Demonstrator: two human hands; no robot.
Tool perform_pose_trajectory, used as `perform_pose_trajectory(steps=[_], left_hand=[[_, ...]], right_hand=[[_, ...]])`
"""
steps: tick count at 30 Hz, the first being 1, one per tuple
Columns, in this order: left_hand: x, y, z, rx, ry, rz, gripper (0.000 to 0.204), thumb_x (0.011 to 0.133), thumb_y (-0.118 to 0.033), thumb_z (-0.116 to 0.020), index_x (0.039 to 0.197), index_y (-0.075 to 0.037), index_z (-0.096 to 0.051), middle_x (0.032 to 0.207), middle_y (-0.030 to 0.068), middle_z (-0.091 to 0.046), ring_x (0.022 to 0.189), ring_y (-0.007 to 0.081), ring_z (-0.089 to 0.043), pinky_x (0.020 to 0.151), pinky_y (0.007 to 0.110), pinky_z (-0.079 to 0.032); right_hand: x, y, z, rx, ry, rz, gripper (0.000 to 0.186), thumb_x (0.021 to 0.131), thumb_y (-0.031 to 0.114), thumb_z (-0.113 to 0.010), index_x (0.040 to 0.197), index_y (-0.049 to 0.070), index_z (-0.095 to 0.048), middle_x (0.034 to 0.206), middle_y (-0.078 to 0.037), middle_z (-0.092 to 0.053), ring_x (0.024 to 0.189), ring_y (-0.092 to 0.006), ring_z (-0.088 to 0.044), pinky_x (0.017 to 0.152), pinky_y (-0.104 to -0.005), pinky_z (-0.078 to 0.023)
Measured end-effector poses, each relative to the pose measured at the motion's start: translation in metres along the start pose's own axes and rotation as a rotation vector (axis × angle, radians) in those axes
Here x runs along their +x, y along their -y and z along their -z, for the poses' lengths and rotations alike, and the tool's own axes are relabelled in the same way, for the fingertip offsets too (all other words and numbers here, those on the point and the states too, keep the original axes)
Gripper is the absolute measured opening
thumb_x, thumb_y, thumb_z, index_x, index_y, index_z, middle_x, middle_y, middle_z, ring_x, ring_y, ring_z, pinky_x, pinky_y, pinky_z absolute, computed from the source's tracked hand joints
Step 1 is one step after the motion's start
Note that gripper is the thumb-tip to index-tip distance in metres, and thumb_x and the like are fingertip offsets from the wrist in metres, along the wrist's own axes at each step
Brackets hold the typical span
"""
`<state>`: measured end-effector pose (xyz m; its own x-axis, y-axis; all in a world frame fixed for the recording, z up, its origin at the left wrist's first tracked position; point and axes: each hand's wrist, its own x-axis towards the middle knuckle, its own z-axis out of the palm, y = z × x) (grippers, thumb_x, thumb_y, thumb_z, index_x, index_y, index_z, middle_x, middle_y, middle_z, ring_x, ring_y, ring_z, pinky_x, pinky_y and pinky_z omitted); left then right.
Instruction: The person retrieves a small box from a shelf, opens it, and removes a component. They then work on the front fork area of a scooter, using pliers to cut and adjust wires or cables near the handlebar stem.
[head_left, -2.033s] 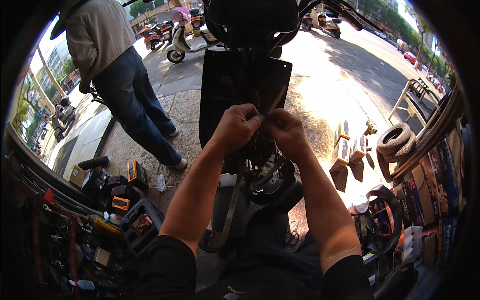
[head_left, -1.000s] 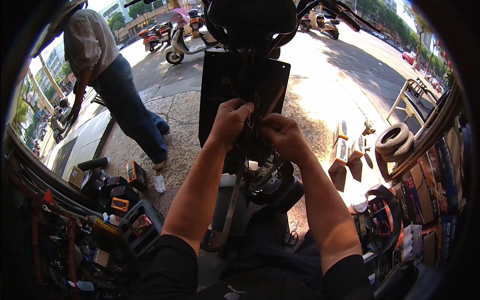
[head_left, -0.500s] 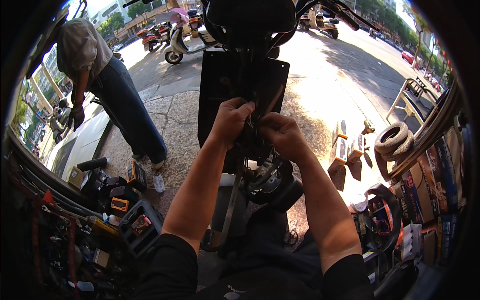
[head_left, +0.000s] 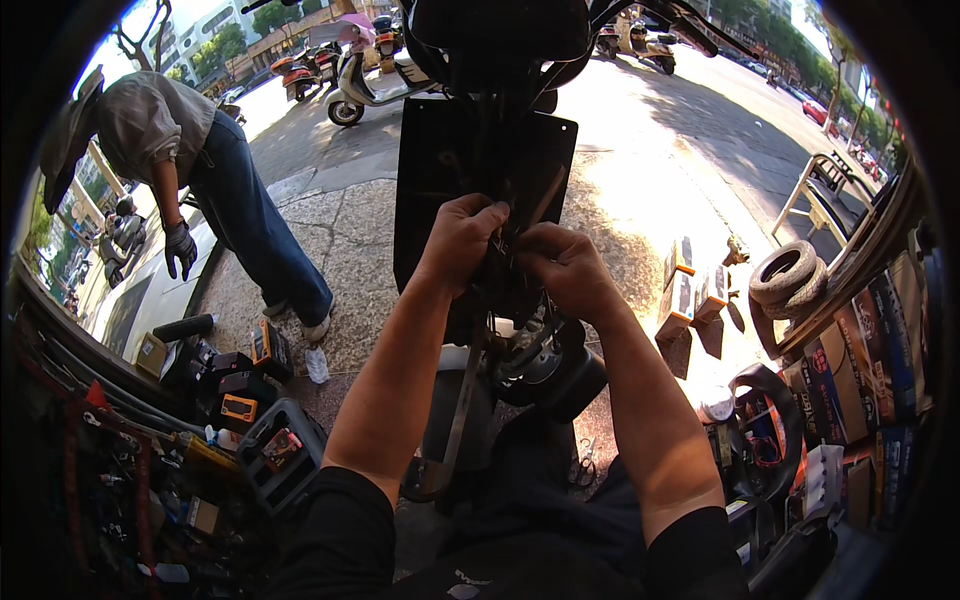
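Observation:
In front of me stands a scooter-like vehicle with a dark seat [head_left: 500, 35] at the top and a flat black panel [head_left: 430, 160] below it. My left hand [head_left: 462, 238] is closed in a pinch, thumb and fingertips together, before that panel. Close on its right, my right hand [head_left: 562, 262] pinches too, its fingertips almost touching the left ones. Between them show thin wires [head_left: 499, 243], dark and partly hidden by the fingers. Under my hands are a rounded dark housing [head_left: 575, 385] and an upright metal strip [head_left: 460, 425].
At left a gloved person [head_left: 250, 200] bends over near boxes and an open tool case [head_left: 283, 455]. Scissors [head_left: 584, 465] lie on the ground by my leg. To the right are small boxes [head_left: 677, 300], stacked tyres [head_left: 788, 280] and a metal-framed chair [head_left: 835, 200]. Parked scooters [head_left: 375, 85] stand beyond.
Both my hands stay at almost the same spot, still pinching. The person at left has bent lower and leaned further left, with the head now in view.

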<state>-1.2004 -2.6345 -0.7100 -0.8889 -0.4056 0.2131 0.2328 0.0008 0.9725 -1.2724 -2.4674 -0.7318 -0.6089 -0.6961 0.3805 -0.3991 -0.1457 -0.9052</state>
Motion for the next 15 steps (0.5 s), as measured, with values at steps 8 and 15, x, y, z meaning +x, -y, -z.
perform_pose_trajectory(steps=[8, 15], left_hand=[[-0.003, -0.003, -0.007, 0.017, -0.025, 0.007, 0.019, 0.098, -0.016, -0.065, 0.082, -0.006, -0.066, 0.066, -0.0020, -0.057, 0.056, 0.0065, -0.052, 0.053, 0.023, -0.041], [-0.006, -0.002, -0.011, 0.089, -0.068, -0.038, 0.020, 0.097, -0.016, -0.065, 0.081, -0.004, -0.067, 0.069, -0.0025, -0.057, 0.059, 0.0062, -0.051, 0.054, 0.025, -0.040]], right_hand=[[0.002, -0.003, -0.002, 0.003, 0.000, 0.019, 0.011, 0.090, 0.002, -0.068, 0.100, 0.001, -0.073, 0.088, -0.006, -0.073, 0.082, -0.0113, -0.067, 0.076, -0.0276, -0.055], [-0.001, -0.002, -0.005, -0.005, -0.005, 0.057, 0.011, 0.090, 0.001, -0.067, 0.099, 0.002, -0.073, 0.089, -0.006, -0.074, 0.084, -0.0109, -0.068, 0.077, -0.0283, -0.055]])
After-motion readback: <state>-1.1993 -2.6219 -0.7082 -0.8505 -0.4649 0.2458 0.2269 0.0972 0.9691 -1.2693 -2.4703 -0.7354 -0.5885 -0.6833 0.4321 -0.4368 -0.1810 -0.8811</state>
